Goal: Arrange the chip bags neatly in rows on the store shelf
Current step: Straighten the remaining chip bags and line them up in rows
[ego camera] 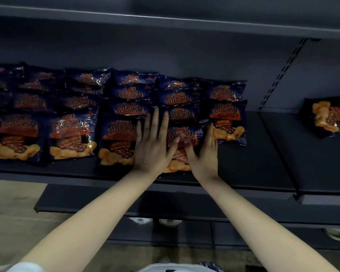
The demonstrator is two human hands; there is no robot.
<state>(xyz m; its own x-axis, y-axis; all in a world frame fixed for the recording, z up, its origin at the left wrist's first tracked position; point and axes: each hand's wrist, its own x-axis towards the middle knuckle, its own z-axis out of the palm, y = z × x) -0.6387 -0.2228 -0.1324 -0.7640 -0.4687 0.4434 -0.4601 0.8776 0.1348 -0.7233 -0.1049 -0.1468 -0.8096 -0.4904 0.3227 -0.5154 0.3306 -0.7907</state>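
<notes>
Both hands lay flat, fingers spread, pinching nothing. The left hand [152, 143] and right hand [204, 152] bracketed a glossy dark-blue foil chip bag [182, 134] between their thumbs, likely squaring it into its column. One stray bag [327, 116] lay well right of the right hand on the dark metal shelf [263, 163].

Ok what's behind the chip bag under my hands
Behind the front bag, more bags of the same kind overlap toward the shelf back. Only their top strips show; lower parts are covered. The left hand and right hand hide the front bag's sides.
</notes>
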